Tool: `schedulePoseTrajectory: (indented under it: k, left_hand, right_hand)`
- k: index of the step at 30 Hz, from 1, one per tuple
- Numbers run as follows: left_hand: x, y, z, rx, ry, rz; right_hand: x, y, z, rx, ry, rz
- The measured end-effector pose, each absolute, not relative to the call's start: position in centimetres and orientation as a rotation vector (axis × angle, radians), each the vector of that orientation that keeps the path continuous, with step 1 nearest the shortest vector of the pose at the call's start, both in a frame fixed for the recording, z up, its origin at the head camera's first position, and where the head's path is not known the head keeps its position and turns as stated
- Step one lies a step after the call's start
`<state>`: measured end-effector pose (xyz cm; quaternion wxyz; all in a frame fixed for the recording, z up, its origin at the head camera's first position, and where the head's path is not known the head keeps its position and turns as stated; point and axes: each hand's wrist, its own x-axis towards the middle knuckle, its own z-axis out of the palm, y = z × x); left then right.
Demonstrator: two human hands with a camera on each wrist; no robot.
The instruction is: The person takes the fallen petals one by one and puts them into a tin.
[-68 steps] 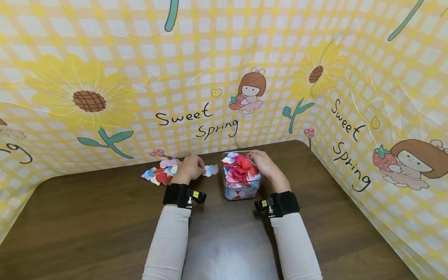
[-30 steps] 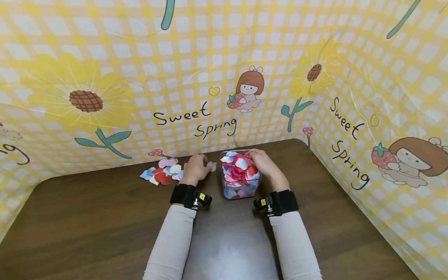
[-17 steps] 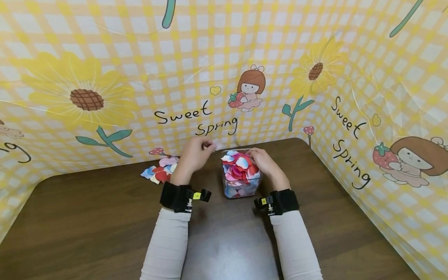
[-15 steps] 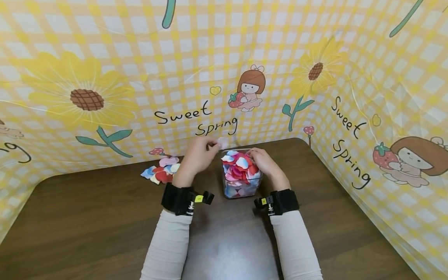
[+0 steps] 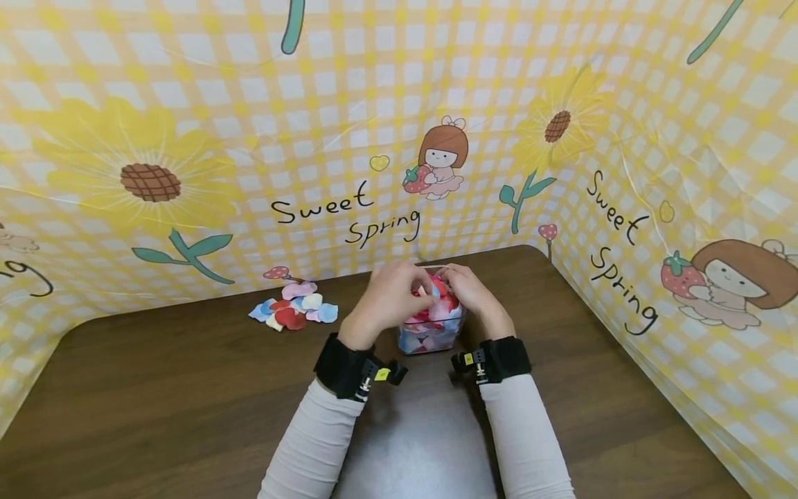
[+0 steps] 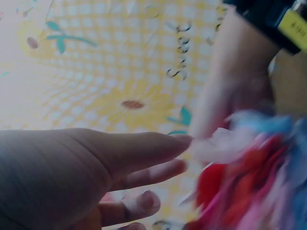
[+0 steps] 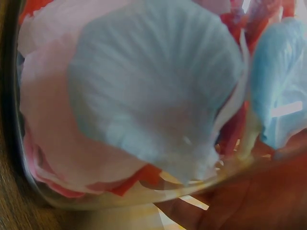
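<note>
The left hand [image 5: 391, 294] was up beside the clear box [image 5: 430, 326] a moment ago, and now it has come over the top of the box. Its fingers [image 6: 144, 148] look nearly straight, with a pale petal [image 6: 213, 146] at the tip, but I cannot tell if they pinch it. The right hand [image 5: 467, 291] stays curled on the box's far rim. The box stands upright on the counter [image 5: 187, 388], open top up, full of petals. A small petal pile [image 5: 293, 313] lies to its left.
</note>
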<state>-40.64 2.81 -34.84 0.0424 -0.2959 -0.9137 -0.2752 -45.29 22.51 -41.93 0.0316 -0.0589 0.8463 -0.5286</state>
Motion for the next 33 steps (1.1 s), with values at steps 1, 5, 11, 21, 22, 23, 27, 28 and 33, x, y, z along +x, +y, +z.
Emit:
schedulePoseTrajectory:
  k: [1,5,11,21,22,23,27,28,33]
  left_hand:
    - [-40.8,2.1,-34.6,-0.879,-2.782,-0.895]
    - [-41.7,-2.3,-33.7,-0.723,-2.74,-1.136]
    - [-44.1,-9.1,-35.7,-0.34,-2.918,-1.02]
    - [-46.6,-11.6,-41.2,-0.106,-3.269,-0.916]
    - [-46.6,-11.6,-41.3,-0.089,-3.264,-0.917]
    - [-46.6,-11.6,-41.3,-0.08,-3.26,-0.916]
    - [-46.7,-11.7,-41.5,-0.077,-3.255,-0.901]
    - [-46.8,-11.8,-41.5,-0.088,-3.254,-0.908]
    - [-46.5,-11.6,-40.4,-0.159,-3.214,-1.071]
  right_hand:
    - [-45.3,22.5,-42.0,-0.179,2.608,-1.629]
    - [-45.3,22.4,-41.8,-0.157,2.599,-1.618]
    - [-45.2,22.5,-41.4,-0.123,2.585,-1.612]
    - [-45.2,22.3,-41.7,-0.124,2.584,-1.599]
    - [-45.1,22.3,-41.7,-0.127,2.587,-1.598]
    - [-45.1,22.2,-41.6,-0.129,2.589,-1.6]
    - [-45.2,22.2,-41.5,-0.118,2.584,-1.601]
    - [-45.2,22.2,-41.5,-0.11,2.58,-1.597]
    - [-45.2,22.3,-41.8,-0.08,2.567,-1.583]
